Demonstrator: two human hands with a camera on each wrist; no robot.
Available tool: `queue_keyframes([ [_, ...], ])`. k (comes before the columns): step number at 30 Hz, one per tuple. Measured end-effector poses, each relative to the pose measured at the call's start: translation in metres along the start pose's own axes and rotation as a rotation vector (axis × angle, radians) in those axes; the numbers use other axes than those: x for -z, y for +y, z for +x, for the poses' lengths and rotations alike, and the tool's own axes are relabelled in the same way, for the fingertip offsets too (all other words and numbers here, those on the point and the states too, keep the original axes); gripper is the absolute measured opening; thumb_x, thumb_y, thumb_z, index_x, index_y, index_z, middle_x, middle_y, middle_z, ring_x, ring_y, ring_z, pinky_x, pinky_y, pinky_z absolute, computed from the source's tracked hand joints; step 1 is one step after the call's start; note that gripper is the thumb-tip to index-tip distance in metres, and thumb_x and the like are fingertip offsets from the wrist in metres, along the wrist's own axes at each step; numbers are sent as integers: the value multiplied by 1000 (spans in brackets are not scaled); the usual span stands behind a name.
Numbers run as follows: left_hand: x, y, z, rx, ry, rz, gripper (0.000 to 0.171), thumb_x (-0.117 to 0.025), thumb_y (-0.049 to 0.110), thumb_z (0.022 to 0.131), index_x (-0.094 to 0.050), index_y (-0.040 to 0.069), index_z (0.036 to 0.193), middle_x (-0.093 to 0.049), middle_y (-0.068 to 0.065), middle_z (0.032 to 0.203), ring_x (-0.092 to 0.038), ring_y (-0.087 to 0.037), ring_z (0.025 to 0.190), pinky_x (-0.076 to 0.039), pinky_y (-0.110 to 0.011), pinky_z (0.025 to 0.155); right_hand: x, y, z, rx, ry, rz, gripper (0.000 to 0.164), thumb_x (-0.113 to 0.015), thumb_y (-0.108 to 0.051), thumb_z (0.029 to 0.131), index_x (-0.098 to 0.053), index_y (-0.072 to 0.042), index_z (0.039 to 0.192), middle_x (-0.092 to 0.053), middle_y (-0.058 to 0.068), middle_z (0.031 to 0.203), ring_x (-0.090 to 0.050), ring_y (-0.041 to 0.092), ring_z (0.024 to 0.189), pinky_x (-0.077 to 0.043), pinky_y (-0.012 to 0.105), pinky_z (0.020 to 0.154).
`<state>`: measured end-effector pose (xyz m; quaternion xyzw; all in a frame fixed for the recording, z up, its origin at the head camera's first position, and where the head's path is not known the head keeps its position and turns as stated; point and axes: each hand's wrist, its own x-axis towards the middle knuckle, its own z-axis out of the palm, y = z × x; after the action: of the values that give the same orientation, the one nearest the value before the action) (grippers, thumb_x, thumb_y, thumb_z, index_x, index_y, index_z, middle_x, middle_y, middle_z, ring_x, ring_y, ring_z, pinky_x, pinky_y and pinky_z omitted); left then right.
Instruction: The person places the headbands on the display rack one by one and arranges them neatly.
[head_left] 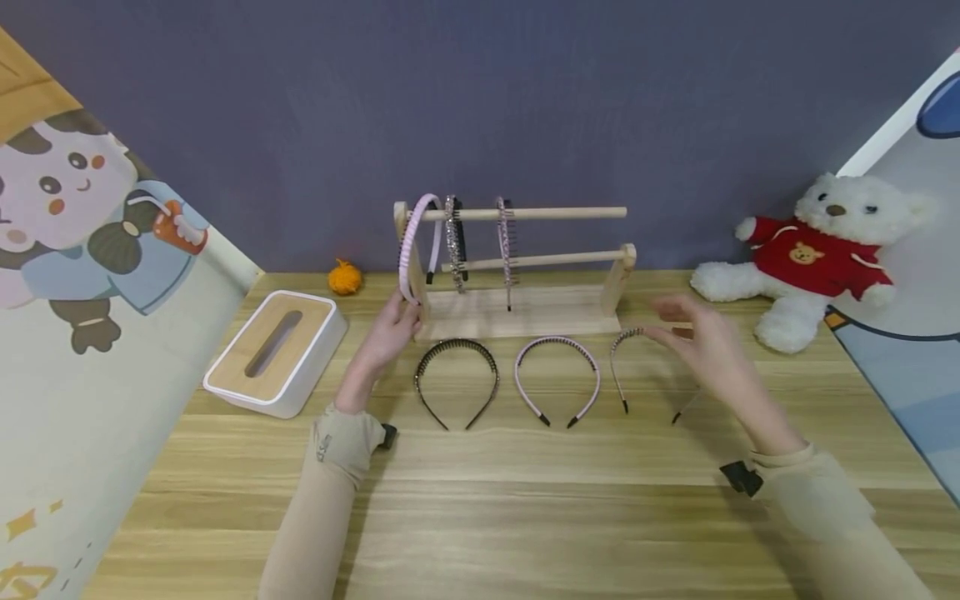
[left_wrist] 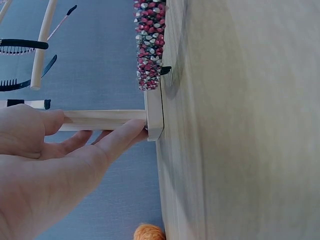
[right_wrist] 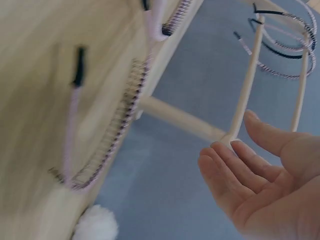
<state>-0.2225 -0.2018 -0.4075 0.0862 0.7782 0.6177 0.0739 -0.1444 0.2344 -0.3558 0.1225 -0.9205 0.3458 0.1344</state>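
Note:
My left hand [head_left: 393, 329] holds the left upright of a wooden headband rack [head_left: 517, 321]; in the left wrist view its thumb and fingers lie on both sides of the post [left_wrist: 107, 117]. A lilac headband [head_left: 407, 254], a glittery one [head_left: 453, 242] and a pinkish toothed one [head_left: 503, 242] hang on the rack. Over a thin headband [head_left: 614, 371] at the right hovers my right hand [head_left: 708, 346], partly covering it. The right wrist view shows that hand's fingers loosely bent with nothing between them. A dark toothed headband [head_left: 457, 342] and a pink headband [head_left: 557, 340] lie in front of the rack.
To the left stands a white tissue box with a wooden lid [head_left: 273, 350]. A small orange ball-like object [head_left: 345, 277] sits near the back wall. At the right, a white teddy bear in a red sweater [head_left: 817, 258] leans by the wall.

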Motion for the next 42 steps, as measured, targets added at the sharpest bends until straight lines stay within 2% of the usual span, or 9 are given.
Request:
queue_keyframes([
  [1, 0, 0, 0, 0, -1, -3, 58, -34, 15, 118, -15, 8, 172, -48, -26, 111, -40, -13, 74, -42, -28, 67, 1, 4, -1, -7, -4, -10, 40, -81, 3, 94, -64, 13, 129, -67, 36, 124, -65, 54, 114, -55, 64, 88],
  [5, -1, -1, 1, -7, -2, -13, 58, -35, 16, 118, -16, 9, 172, -47, -21, 102, -40, -11, 71, -41, -28, 65, 4, 17, -5, -21, -25, -52, 45, -81, 1, 94, -61, 15, 132, -64, 38, 127, -63, 56, 114, -56, 63, 86],
  [10, -1, -2, 1, -9, -2, -9, 58, -35, 16, 118, -15, 9, 172, -47, -21, 103, -40, -13, 72, -42, -29, 66, 5, 32, -7, -20, -92, -102, 48, -81, 0, 95, -59, 18, 134, -62, 41, 129, -63, 59, 112, -58, 65, 83],
  [16, -1, -2, 0, -3, -9, -13, 58, -34, 15, 118, -13, 6, 172, -46, -21, 105, -40, -13, 73, -43, -31, 68, 8, 49, -11, -59, -223, -136, 51, -78, -5, 99, -57, 16, 140, -57, 41, 137, -61, 62, 113, -55, 70, 87],
  [22, 0, -2, 0, -6, -2, -6, 58, -34, 15, 118, -15, 5, 172, -47, -21, 106, -41, -13, 74, -44, -30, 68, 10, 63, -13, -66, -261, -158, 51, -78, -7, 99, -58, 13, 142, -57, 39, 140, -66, 58, 109, -54, 70, 87],
  [28, 0, -2, 1, -6, 1, 0, 58, -34, 14, 118, -15, 5, 171, -48, -19, 103, -41, -12, 73, -44, -29, 66, 12, 68, -13, -136, -297, -171, 54, -77, -11, 100, -55, 12, 145, -54, 39, 142, -67, 55, 109, -56, 67, 86],
  [33, 0, -1, 2, -16, 5, 2, 57, -34, 13, 118, -16, 4, 171, -47, -17, 95, -40, -11, 71, -43, -29, 65, 15, 69, -12, -168, -316, -167, 58, -77, -9, 100, -51, 16, 144, -55, 42, 139, -67, 56, 111, -57, 65, 86],
  [39, -1, -1, 2, -24, -4, 4, 59, -35, 11, 117, -14, 4, 172, -49, -23, 109, -42, -15, 75, -44, -28, 66, 20, 75, -13, -182, -357, -173, 55, -78, -5, 97, -52, 23, 138, -62, 43, 124, -68, 57, 105, -57, 65, 86],
  [42, -1, 0, 1, -22, -3, 3, 59, -35, 12, 117, -14, 4, 171, -48, -23, 108, -42, -14, 75, -44, -28, 66, 22, 78, -14, -184, -386, -179, 52, -79, -4, 96, -54, 24, 133, -66, 41, 117, -70, 55, 100, -58, 63, 84],
])
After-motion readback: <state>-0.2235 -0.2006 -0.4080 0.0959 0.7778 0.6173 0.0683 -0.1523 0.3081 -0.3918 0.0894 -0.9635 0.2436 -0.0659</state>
